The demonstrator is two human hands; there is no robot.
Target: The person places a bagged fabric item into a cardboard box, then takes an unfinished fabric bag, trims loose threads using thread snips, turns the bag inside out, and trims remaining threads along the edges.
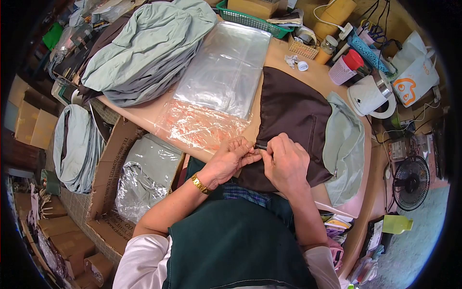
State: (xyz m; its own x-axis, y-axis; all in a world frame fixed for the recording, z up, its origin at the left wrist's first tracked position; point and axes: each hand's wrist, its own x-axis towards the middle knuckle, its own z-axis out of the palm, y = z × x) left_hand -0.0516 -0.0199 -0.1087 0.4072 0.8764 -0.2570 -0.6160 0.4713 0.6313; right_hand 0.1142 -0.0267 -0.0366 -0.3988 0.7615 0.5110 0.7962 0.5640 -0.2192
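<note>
A dark brown cloth (293,120) lies on the table in front of me, with a pale grey-green cloth (344,149) beside and partly under it at the right. At the brown cloth's left edge, my left hand (233,156) pinches a small dark piece whose exact form is too small to tell. My right hand (287,161) is closed over the brown cloth, its fingertips on the same small dark piece, close to the left fingertips. A gold watch (200,184) is on my left wrist. Clear plastic bags (221,67) lie to the left of the brown cloth.
A stack of grey-green cloths (144,53) sits at the table's back left. Below left stands an open cardboard box (103,178) holding plastic-wrapped cloth (144,178). A white kettle (370,94), baskets and a jar line the back right. A black fan (410,183) is at far right.
</note>
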